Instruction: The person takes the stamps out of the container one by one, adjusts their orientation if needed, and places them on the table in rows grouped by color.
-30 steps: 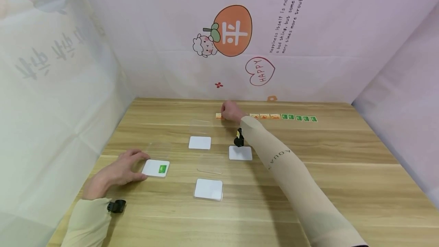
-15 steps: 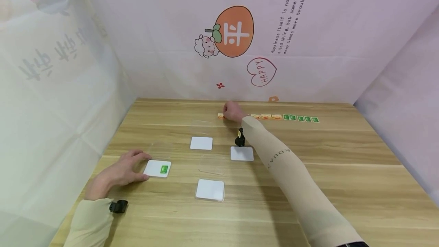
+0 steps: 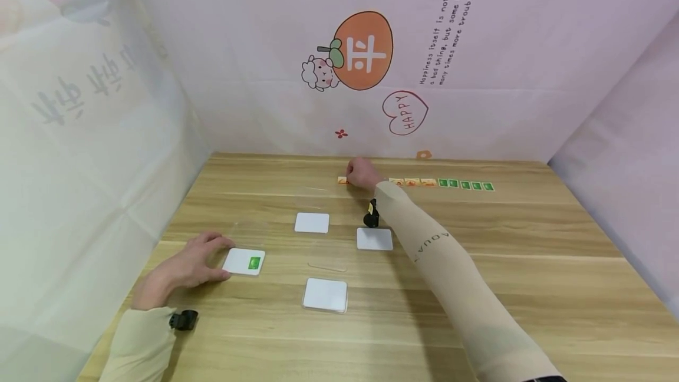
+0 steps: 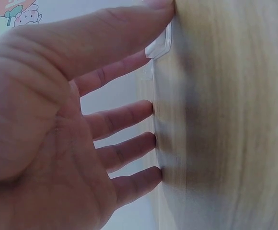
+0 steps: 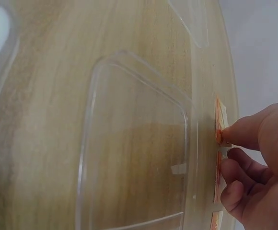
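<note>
My left hand (image 3: 193, 261) holds a clear plastic case (image 4: 159, 47) with a white insert at the left, thumb and index finger on opposite edges; its other fingers are spread, tips at the tabletop. A small green card (image 3: 254, 263) lies on the insert's right part. Far back, my right hand (image 3: 363, 173) reaches to a row of small picture cards. In the right wrist view, its thumb and fingertips pinch an orange card (image 5: 219, 122), with the other fingers curled. A second orange card (image 5: 218, 177) lies beside it under the fingers.
More white-lined clear cases stand mid-table: a back one (image 3: 312, 223), a right one (image 3: 374, 239) below my right wrist and a front one (image 3: 325, 295). Several green cards (image 3: 465, 185) continue the row rightward. A printed cloth wall (image 3: 286, 117) rises behind the table.
The view has shifted slightly. Both hands stay in the same places, left at the case and right at the orange cards.
</note>
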Available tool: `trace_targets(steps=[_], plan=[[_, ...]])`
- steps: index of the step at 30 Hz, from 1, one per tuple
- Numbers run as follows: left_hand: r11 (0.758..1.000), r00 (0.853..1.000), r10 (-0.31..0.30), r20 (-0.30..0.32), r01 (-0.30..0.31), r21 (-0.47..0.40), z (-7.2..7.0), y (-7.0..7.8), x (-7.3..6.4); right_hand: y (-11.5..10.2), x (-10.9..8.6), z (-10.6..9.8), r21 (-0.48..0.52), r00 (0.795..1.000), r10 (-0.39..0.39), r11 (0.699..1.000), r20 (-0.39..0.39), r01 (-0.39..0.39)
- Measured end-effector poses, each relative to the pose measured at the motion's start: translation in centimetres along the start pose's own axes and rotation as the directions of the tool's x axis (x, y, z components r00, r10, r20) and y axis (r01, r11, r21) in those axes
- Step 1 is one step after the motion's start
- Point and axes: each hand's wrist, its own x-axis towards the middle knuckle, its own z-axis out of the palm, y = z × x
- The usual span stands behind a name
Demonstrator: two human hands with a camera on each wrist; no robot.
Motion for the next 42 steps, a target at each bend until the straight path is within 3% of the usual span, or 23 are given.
trace_targets(steps=[20,36,42], plan=[[1.000,1.000,0.014,-0.006,-0.014,0.012,0.2,-0.2,0.2,-0.3,-1.2,-0.9,0.030,1.000,0.014,0.999,-0.013,-0.014],[1.000,1.000,0.010,-0.013,-0.010,0.029,0.1,0.0,0.1,-1.2,-2.4,-0.8,0.016,0.996,-0.081,0.997,-0.043,0.081],[1.000,1.000,0.007,-0.008,-0.007,0.029,0.2,0.0,0.2,-1.8,-2.5,-0.6,0.032,0.998,-0.059,0.998,-0.034,0.060]])
